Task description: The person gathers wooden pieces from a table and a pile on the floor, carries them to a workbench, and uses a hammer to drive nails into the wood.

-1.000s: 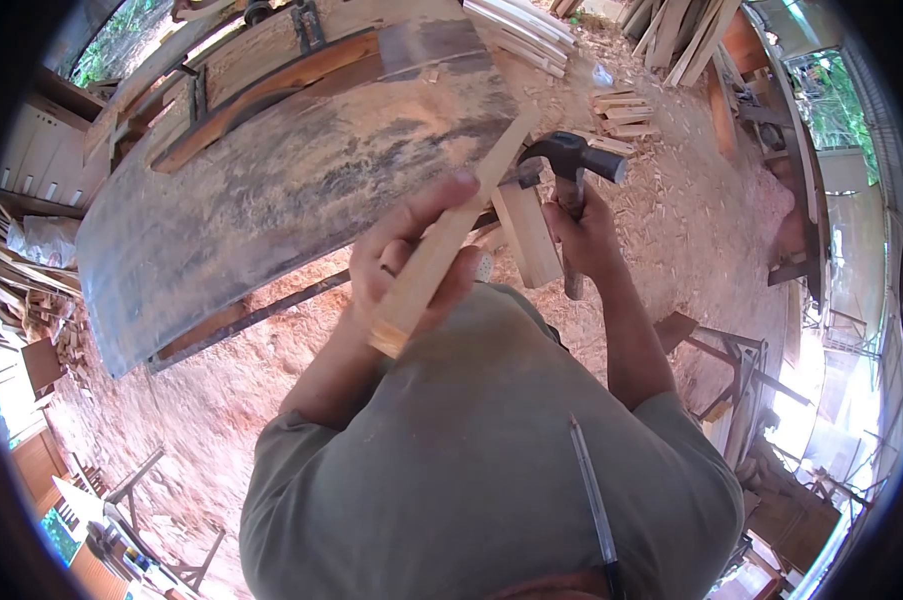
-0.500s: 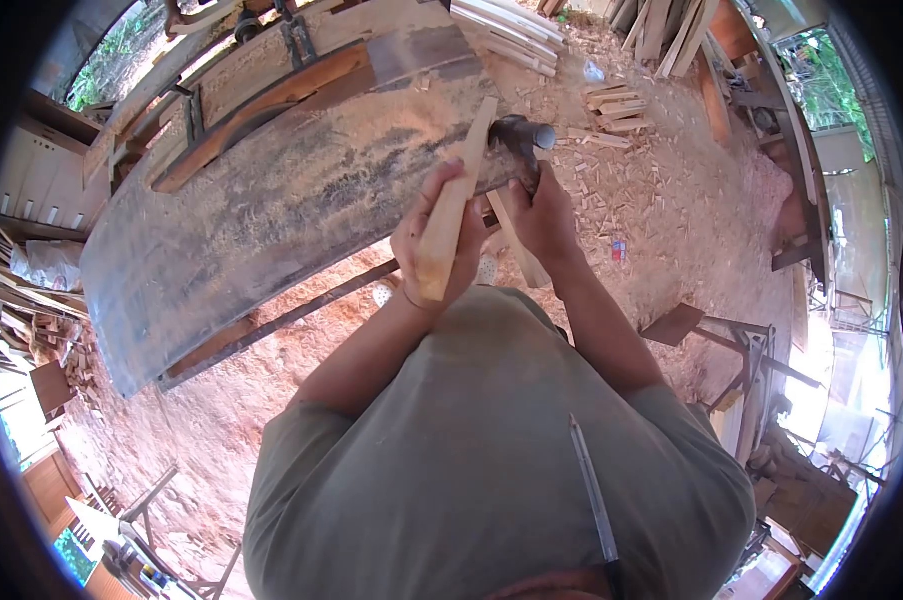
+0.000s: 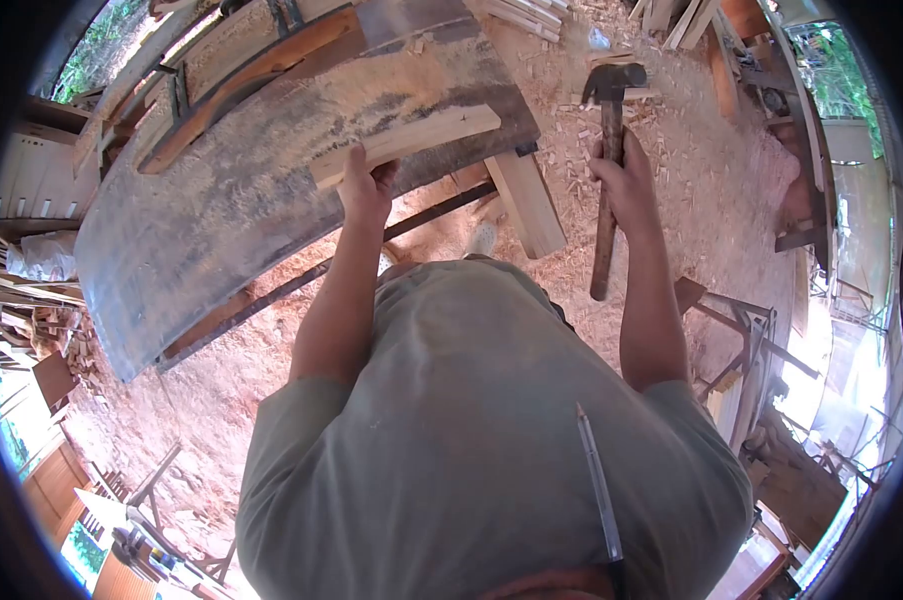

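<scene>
My left hand (image 3: 368, 190) grips a pale wooden piece (image 3: 421, 138) near its left end, with the thumb on top. That piece lies over the front right part of the dusty workbench (image 3: 241, 200). To the right of the bench, my right hand (image 3: 626, 185) is closed round the middle of the handle of a hammer (image 3: 611, 120), whose dark metal head points away from me. A second pale wooden board (image 3: 526, 205) juts out from beneath the bench's right end, between my two hands.
A curved brown wooden part (image 3: 241, 90) rests toward the back of the bench. Wood chips and offcuts cover the floor (image 3: 711, 180). A metal-legged stand (image 3: 741, 340) is at the right. A pencil (image 3: 599, 480) lies against my shirt.
My hands have moved apart. The left has lowered the wooden piece and turned it nearly crosswise over the bench. The right has swung the hammer out to the right and upright in view.
</scene>
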